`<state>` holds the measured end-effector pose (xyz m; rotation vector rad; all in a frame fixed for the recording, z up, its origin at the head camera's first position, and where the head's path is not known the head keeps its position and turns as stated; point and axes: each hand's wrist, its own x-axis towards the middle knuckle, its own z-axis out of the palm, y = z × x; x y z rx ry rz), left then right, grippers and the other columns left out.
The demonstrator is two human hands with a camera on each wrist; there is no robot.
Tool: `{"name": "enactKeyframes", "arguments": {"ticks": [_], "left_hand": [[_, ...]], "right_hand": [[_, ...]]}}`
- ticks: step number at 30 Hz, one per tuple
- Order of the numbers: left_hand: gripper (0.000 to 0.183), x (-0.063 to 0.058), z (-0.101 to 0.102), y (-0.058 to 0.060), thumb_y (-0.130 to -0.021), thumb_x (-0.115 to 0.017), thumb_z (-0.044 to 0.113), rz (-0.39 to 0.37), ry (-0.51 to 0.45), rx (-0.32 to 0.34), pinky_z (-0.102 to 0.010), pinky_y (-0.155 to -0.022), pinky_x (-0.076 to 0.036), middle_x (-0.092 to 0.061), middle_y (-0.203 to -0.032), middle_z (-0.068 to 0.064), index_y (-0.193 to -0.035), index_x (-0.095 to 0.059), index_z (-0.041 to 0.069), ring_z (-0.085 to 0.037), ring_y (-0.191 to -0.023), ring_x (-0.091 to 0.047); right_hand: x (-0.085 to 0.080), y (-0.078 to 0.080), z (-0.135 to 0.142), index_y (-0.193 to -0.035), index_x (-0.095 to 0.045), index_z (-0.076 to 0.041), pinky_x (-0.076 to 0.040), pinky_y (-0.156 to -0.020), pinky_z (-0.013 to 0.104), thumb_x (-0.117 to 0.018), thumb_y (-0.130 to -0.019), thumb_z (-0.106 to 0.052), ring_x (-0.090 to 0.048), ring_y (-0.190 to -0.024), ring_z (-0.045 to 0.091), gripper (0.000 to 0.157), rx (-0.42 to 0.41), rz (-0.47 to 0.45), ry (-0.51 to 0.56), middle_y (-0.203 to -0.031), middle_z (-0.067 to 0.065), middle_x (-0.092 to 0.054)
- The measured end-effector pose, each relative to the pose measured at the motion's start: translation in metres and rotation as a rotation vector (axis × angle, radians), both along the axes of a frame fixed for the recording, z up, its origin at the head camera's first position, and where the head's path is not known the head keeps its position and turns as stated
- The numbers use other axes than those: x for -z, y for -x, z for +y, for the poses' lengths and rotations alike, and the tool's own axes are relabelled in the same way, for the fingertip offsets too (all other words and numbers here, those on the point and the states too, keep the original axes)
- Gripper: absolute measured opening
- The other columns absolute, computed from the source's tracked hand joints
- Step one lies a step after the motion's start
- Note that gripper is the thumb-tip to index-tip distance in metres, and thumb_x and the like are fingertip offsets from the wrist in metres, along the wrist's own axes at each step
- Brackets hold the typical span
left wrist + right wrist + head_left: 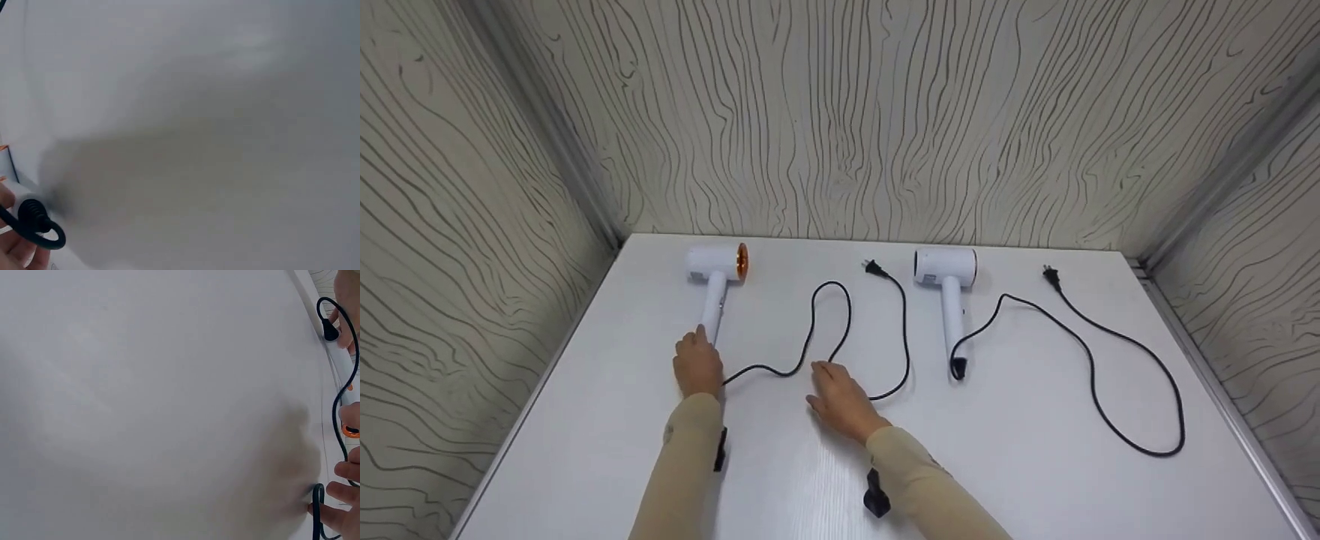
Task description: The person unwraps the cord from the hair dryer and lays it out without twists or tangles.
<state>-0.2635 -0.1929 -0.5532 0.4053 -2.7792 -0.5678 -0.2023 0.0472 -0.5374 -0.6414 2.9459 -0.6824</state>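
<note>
On the left of the table lies a white hair dryer [712, 262] with an orange-rimmed end. My left hand [697, 364] grips the lower part of its handle; in the left wrist view, fingers [22, 250] curl about the handle end, where the black cord [35, 216] comes out. My right hand [840, 401] is at the middle of this dryer's black cord [765, 367]. Its fingers [337, 516] look spread and fairly straight beside the cord in the right wrist view. The cord's plug [874, 268] lies near the back.
A second white hair dryer [946, 266] lies right of centre, its cord [1091, 367] looping to the right and ending in a plug [1051, 277]. Patterned walls [840, 120] enclose the white table [1035, 480]. Black wrist gear [876, 495] shows beneath the right sleeve.
</note>
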Motion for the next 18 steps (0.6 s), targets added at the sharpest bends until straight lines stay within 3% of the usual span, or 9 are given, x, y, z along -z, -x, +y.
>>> {"name": "enactKeyframes", "arguments": {"ticks": [4,10,18], "left_hand": [[0.033,0.001,0.001,-0.008,-0.093,-0.057,0.005,0.034,0.094,-0.058,-0.048,-0.078,-0.055,-0.061,-0.108,-0.028,-0.123,-0.054,-0.009,-0.04,-0.1,-0.06],[0.039,0.003,-0.001,-0.017,-0.09,-0.062,0.01,-0.014,0.074,-0.075,-0.047,-0.081,-0.054,-0.059,-0.109,-0.028,-0.12,-0.052,-0.012,-0.039,-0.102,-0.058],[0.044,0.003,-0.008,-0.016,-0.093,-0.058,0.007,-0.041,0.057,-0.08,-0.049,-0.083,-0.054,-0.057,-0.117,-0.029,-0.131,-0.046,-0.012,-0.04,-0.107,-0.058]], "right_hand": [[0.0,-0.004,0.003,-0.138,-0.046,0.001,-0.045,-0.109,0.039,-0.057,-0.096,-0.023,-0.05,-0.129,0.03,0.049,0.008,0.004,0.044,-0.136,0.017,-0.051],[-0.001,-0.012,0.008,-0.136,-0.048,0.0,-0.047,-0.106,0.039,-0.058,-0.096,-0.021,-0.053,-0.126,0.029,0.046,0.019,0.012,0.099,-0.133,0.017,-0.052],[-0.003,-0.02,0.017,-0.135,-0.049,0.0,-0.047,-0.107,0.04,-0.057,-0.096,-0.021,-0.052,-0.127,0.029,0.045,0.023,0.009,0.139,-0.134,0.016,-0.052]]}}
